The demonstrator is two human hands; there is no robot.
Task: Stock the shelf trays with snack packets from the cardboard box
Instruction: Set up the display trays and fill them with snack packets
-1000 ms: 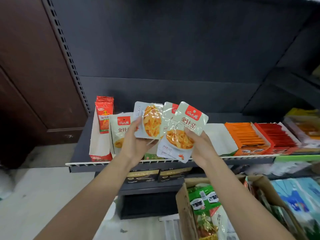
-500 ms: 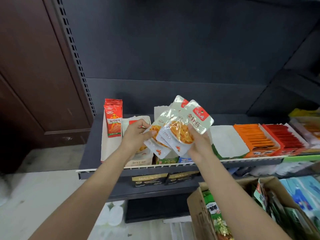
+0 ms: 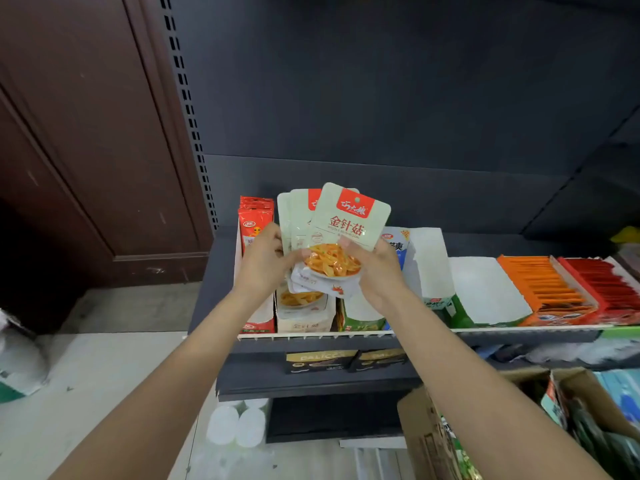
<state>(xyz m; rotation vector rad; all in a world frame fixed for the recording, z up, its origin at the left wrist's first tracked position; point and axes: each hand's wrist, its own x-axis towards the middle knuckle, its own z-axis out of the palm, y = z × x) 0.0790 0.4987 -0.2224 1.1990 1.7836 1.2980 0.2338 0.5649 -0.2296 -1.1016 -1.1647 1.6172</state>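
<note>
Both hands, left hand (image 3: pixel 265 263) and right hand (image 3: pixel 375 271), are closing on a fanned stack of pale green mushroom snack packets (image 3: pixel 341 233) above the white shelf tray (image 3: pixel 304 318); square the edges before lowering them upright.

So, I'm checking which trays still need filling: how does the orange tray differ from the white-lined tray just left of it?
The orange tray is packed with a tight row of orange packets; the white-lined tray shows only its bare white bottom. The orange tray's front is orange, the white-lined tray's front green. Both sit side by side on the shelf, behind its front rail.
</note>
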